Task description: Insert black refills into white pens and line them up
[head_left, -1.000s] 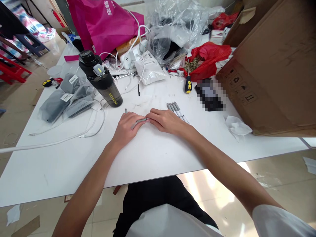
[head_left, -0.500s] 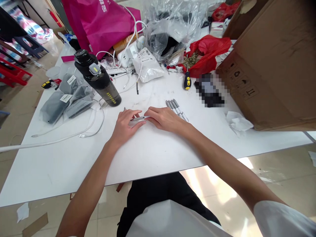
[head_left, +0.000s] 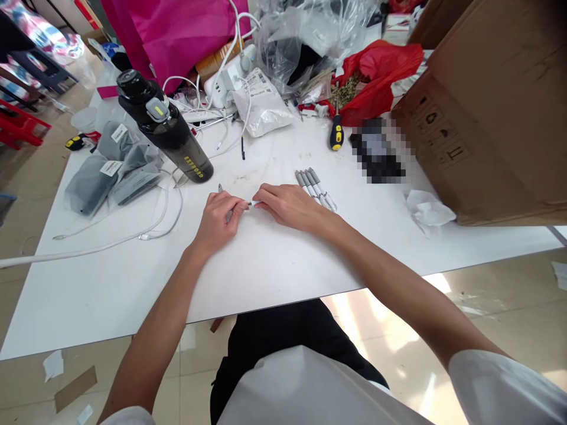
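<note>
A slim white and grey pen (head_left: 254,203) lies level between my two hands, a little above or on the white table (head_left: 283,265); I cannot tell which. My left hand (head_left: 218,219) pinches its left end, with thumb and forefinger closed. My right hand (head_left: 290,205) is closed around its other end, and most of the pen is hidden by fingers. Just behind my left hand the grey tip of another pen (head_left: 220,188) pokes out. Several grey and white pens (head_left: 316,190) lie side by side beyond my right wrist.
A black bottle (head_left: 177,141) stands at the left behind bagged items (head_left: 93,183) and white cables (head_left: 88,252). At the back are a screwdriver (head_left: 336,134), a white parcel (head_left: 264,106) and a red bag (head_left: 385,65). A cardboard box (head_left: 500,130) occupies the right side.
My left hand's fingers have closed from a looser, spread hold into a pinch on the pen. Less of the pen shows between my hands. The view has shifted slightly.
</note>
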`<move>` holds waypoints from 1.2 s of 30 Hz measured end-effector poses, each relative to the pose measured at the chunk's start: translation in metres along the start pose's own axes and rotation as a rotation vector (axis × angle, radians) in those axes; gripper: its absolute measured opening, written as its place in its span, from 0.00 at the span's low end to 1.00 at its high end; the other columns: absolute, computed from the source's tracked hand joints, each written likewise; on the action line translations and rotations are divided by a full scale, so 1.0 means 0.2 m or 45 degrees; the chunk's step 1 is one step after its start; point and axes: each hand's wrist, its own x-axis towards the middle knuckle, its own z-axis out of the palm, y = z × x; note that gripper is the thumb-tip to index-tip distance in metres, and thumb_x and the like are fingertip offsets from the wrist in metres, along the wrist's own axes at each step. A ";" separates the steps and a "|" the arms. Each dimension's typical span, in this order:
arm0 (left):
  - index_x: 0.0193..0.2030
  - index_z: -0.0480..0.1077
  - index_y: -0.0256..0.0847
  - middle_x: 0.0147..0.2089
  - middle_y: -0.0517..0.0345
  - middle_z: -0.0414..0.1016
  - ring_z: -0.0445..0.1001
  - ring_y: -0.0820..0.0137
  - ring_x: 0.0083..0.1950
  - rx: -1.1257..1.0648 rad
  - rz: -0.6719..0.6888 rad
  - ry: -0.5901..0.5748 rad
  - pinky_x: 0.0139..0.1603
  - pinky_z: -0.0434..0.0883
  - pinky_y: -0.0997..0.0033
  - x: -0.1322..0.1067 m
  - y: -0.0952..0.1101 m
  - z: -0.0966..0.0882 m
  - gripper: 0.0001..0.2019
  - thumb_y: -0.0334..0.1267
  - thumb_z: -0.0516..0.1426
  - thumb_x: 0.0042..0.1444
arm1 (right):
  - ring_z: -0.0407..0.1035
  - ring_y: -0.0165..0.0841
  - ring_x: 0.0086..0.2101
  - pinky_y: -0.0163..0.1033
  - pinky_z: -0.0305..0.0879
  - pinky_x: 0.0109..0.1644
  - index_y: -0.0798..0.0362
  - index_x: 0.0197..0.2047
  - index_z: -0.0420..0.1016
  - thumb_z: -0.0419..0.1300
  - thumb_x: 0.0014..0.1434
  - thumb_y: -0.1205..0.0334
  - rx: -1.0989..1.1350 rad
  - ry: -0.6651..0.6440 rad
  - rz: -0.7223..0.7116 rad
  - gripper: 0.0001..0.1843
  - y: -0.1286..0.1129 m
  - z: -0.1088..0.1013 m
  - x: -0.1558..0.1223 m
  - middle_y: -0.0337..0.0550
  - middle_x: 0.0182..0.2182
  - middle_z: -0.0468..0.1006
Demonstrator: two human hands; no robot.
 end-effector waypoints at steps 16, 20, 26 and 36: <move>0.46 0.82 0.49 0.37 0.54 0.85 0.78 0.57 0.43 0.225 0.084 0.036 0.49 0.65 0.49 0.01 -0.01 0.02 0.17 0.54 0.57 0.80 | 0.70 0.36 0.35 0.42 0.51 0.37 0.55 0.56 0.80 0.48 0.84 0.62 0.165 -0.033 0.004 0.19 0.01 -0.02 -0.03 0.49 0.43 0.84; 0.44 0.81 0.48 0.36 0.55 0.85 0.76 0.57 0.42 0.228 0.072 0.024 0.50 0.64 0.48 0.00 -0.01 0.02 0.18 0.52 0.55 0.81 | 0.73 0.38 0.39 0.42 0.54 0.38 0.54 0.56 0.80 0.48 0.85 0.60 0.140 0.024 -0.013 0.18 0.02 -0.02 -0.02 0.51 0.44 0.84; 0.47 0.81 0.46 0.40 0.55 0.87 0.76 0.58 0.42 0.192 0.030 0.024 0.51 0.64 0.50 0.01 -0.01 0.00 0.19 0.50 0.52 0.83 | 0.75 0.43 0.47 0.43 0.53 0.40 0.52 0.61 0.78 0.47 0.85 0.58 0.064 0.099 0.018 0.19 0.07 -0.06 -0.02 0.54 0.48 0.84; 0.56 0.81 0.45 0.45 0.54 0.89 0.76 0.59 0.44 0.201 0.065 0.004 0.53 0.65 0.52 0.01 -0.01 -0.02 0.16 0.45 0.51 0.83 | 0.72 0.40 0.41 0.43 0.48 0.38 0.51 0.58 0.80 0.49 0.85 0.51 -0.052 0.114 0.036 0.20 0.10 -0.08 -0.02 0.51 0.45 0.82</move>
